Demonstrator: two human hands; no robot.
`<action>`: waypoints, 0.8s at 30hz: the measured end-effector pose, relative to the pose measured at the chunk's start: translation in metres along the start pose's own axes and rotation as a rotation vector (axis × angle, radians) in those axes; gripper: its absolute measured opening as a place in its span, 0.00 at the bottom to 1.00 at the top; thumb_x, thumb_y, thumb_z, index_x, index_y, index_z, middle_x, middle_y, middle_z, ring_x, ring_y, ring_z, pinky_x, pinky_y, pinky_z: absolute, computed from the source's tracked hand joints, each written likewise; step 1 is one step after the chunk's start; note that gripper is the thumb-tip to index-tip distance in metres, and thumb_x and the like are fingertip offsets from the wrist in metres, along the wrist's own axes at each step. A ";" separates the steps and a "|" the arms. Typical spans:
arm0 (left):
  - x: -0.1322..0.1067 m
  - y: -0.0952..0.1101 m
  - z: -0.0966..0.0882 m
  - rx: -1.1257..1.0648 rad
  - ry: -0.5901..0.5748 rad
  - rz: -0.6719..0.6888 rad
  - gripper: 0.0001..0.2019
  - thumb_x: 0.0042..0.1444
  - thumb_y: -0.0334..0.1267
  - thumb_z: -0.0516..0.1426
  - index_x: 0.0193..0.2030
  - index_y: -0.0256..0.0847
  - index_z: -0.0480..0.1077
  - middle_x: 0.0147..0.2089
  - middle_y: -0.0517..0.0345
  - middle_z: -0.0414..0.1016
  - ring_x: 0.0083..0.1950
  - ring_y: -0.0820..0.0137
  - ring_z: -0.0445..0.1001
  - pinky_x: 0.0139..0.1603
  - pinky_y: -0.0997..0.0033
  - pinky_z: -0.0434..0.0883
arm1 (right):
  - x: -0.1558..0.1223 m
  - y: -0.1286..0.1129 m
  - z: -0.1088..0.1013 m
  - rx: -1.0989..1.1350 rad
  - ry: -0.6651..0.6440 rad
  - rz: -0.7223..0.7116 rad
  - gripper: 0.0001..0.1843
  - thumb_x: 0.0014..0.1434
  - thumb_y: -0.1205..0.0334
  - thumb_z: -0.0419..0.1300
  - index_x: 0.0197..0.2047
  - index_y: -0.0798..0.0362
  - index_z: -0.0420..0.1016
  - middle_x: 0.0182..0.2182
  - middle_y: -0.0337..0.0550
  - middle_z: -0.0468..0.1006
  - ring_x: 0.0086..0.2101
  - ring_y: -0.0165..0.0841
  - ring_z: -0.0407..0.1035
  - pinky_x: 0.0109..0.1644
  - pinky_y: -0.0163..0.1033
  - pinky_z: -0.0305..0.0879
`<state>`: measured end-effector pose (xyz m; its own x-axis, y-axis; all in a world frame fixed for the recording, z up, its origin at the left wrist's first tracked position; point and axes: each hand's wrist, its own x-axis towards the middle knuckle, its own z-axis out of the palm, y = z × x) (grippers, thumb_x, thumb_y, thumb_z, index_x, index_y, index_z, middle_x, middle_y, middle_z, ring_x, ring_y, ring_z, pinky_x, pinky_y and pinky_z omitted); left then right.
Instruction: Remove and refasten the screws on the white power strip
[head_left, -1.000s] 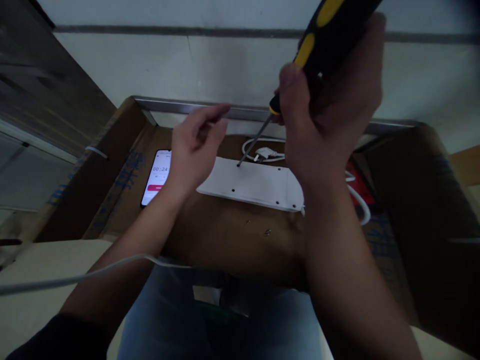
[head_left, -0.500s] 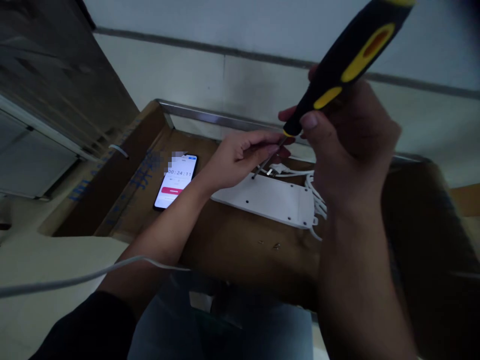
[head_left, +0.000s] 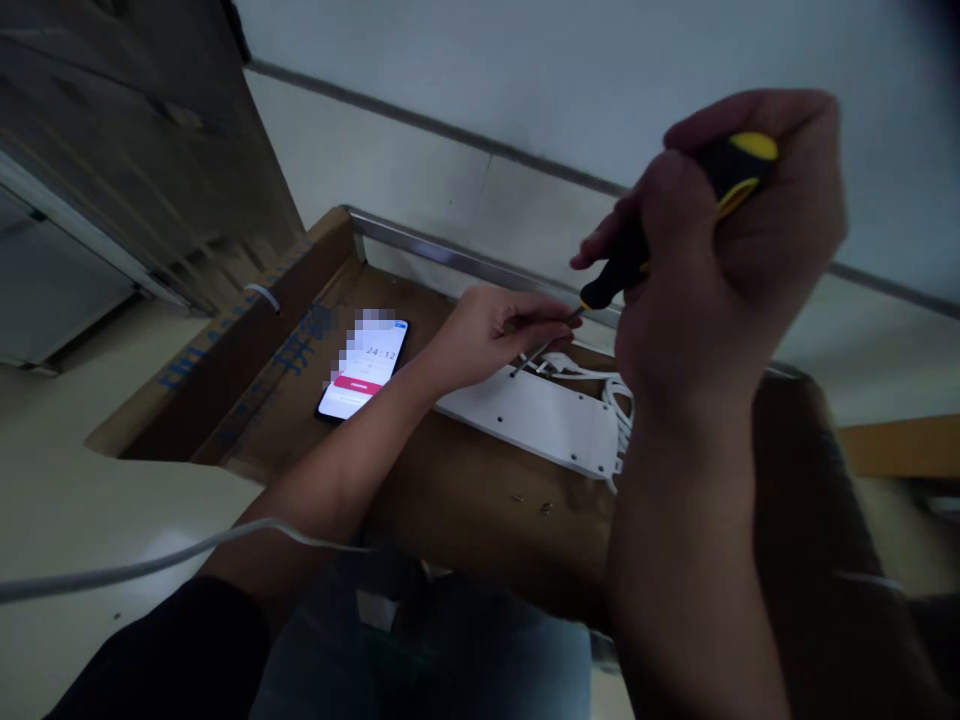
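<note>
My right hand (head_left: 727, 240) is wrapped round the black-and-yellow handle of a screwdriver (head_left: 616, 275). The tool slants down to the left, its tip at a dark screw hole of a white power strip (head_left: 551, 415). Fingers of my left hand (head_left: 502, 335) pinch the screwdriver's metal shaft just below the handle. The power strip lies with its several-holed face up on brown cardboard, its left end partly behind my left hand. Its white cable and plug (head_left: 562, 365) lie coiled behind it. Several small screws (head_left: 546, 508) rest on the cardboard in front of the strip.
A lit phone (head_left: 365, 372) showing a running timer lies left of my left hand. The cardboard box (head_left: 255, 345) has raised side walls, with a metal rail (head_left: 450, 262) along its back. A white cable (head_left: 150, 568) crosses the lower left.
My right hand has moved up along the screwdriver and now grips the upper handle, covering much of it. The left hand stays at the shaft. The view has shifted slightly.
</note>
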<state>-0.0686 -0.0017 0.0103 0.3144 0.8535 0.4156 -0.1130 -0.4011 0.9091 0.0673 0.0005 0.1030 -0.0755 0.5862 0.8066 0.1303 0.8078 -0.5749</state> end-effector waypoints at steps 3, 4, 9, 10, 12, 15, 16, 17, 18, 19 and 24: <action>-0.001 0.001 0.000 0.060 -0.013 0.026 0.15 0.67 0.48 0.63 0.47 0.39 0.82 0.41 0.55 0.86 0.44 0.67 0.83 0.46 0.68 0.77 | -0.003 0.008 0.008 0.264 0.019 0.015 0.06 0.62 0.66 0.56 0.42 0.53 0.62 0.30 0.36 0.61 0.21 0.20 0.60 0.21 0.35 0.55; -0.001 0.001 -0.002 0.109 -0.024 0.040 0.15 0.68 0.48 0.62 0.48 0.38 0.81 0.41 0.54 0.85 0.43 0.67 0.82 0.45 0.68 0.76 | -0.003 0.009 0.010 0.314 0.029 0.033 0.06 0.61 0.68 0.56 0.41 0.53 0.61 0.29 0.36 0.59 0.20 0.21 0.58 0.20 0.36 0.53; -0.006 -0.003 -0.018 0.578 -0.300 -0.067 0.30 0.53 0.44 0.71 0.61 0.37 0.72 0.59 0.43 0.79 0.58 0.57 0.77 0.61 0.60 0.72 | 0.003 0.011 0.018 0.394 0.129 0.113 0.10 0.55 0.70 0.52 0.38 0.51 0.55 0.23 0.33 0.52 0.17 0.22 0.47 0.17 0.34 0.41; -0.007 -0.005 -0.021 0.650 -0.386 -0.145 0.37 0.48 0.46 0.73 0.63 0.38 0.70 0.61 0.44 0.78 0.62 0.54 0.75 0.66 0.57 0.69 | 0.004 0.012 0.020 0.412 0.145 0.127 0.11 0.53 0.70 0.52 0.38 0.51 0.53 0.22 0.32 0.50 0.16 0.21 0.45 0.17 0.33 0.39; -0.009 -0.006 -0.023 0.753 -0.506 -0.272 0.47 0.42 0.51 0.76 0.67 0.40 0.66 0.64 0.44 0.76 0.67 0.49 0.71 0.71 0.51 0.64 | 0.005 0.014 0.024 0.435 0.161 0.143 0.13 0.53 0.68 0.54 0.38 0.51 0.50 0.21 0.31 0.48 0.15 0.20 0.41 0.17 0.31 0.35; -0.010 -0.005 -0.022 0.835 -0.567 -0.345 0.48 0.41 0.55 0.76 0.67 0.41 0.66 0.67 0.44 0.73 0.69 0.47 0.68 0.72 0.50 0.62 | 0.006 0.015 0.026 0.461 0.109 0.186 0.23 0.56 0.58 0.63 0.40 0.51 0.48 0.19 0.26 0.46 0.14 0.18 0.37 0.17 0.29 0.33; -0.010 -0.005 -0.021 0.846 -0.573 -0.352 0.47 0.42 0.56 0.76 0.67 0.40 0.66 0.66 0.44 0.73 0.69 0.47 0.69 0.72 0.50 0.62 | 0.006 0.015 0.025 0.479 0.089 0.216 0.29 0.54 0.53 0.68 0.40 0.51 0.47 0.18 0.24 0.46 0.14 0.18 0.35 0.17 0.29 0.32; -0.009 -0.004 -0.020 0.851 -0.579 -0.352 0.47 0.42 0.56 0.76 0.66 0.40 0.67 0.66 0.44 0.74 0.68 0.47 0.69 0.71 0.50 0.62 | 0.006 0.014 0.023 0.497 0.069 0.250 0.35 0.51 0.49 0.72 0.40 0.50 0.46 0.17 0.22 0.45 0.13 0.18 0.34 0.17 0.29 0.31; -0.009 -0.004 -0.020 0.851 -0.578 -0.350 0.46 0.42 0.56 0.75 0.65 0.40 0.67 0.65 0.44 0.75 0.68 0.47 0.69 0.71 0.50 0.63 | 0.006 0.014 0.020 0.512 0.051 0.283 0.40 0.47 0.45 0.74 0.40 0.50 0.44 0.17 0.21 0.45 0.12 0.18 0.33 0.16 0.29 0.30; -0.008 -0.005 -0.020 0.835 -0.568 -0.345 0.44 0.44 0.55 0.75 0.65 0.40 0.68 0.64 0.45 0.75 0.67 0.48 0.70 0.70 0.50 0.64 | 0.007 0.014 0.017 0.522 0.035 0.311 0.44 0.45 0.42 0.75 0.39 0.51 0.43 0.16 0.20 0.45 0.12 0.19 0.33 0.16 0.29 0.29; -0.003 -0.009 -0.026 0.440 -0.446 -0.178 0.21 0.64 0.45 0.60 0.60 0.35 0.75 0.60 0.45 0.79 0.58 0.63 0.78 0.59 0.66 0.72 | 0.012 0.018 0.005 0.558 -0.031 0.349 0.51 0.40 0.34 0.76 0.36 0.52 0.39 0.20 0.23 0.54 0.14 0.19 0.38 0.15 0.32 0.30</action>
<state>-0.0927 0.0080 0.0019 0.6648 0.7371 0.1215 0.3436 -0.4461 0.8264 0.0641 0.0228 0.1018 -0.1509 0.8141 0.5607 -0.3797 0.4760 -0.7933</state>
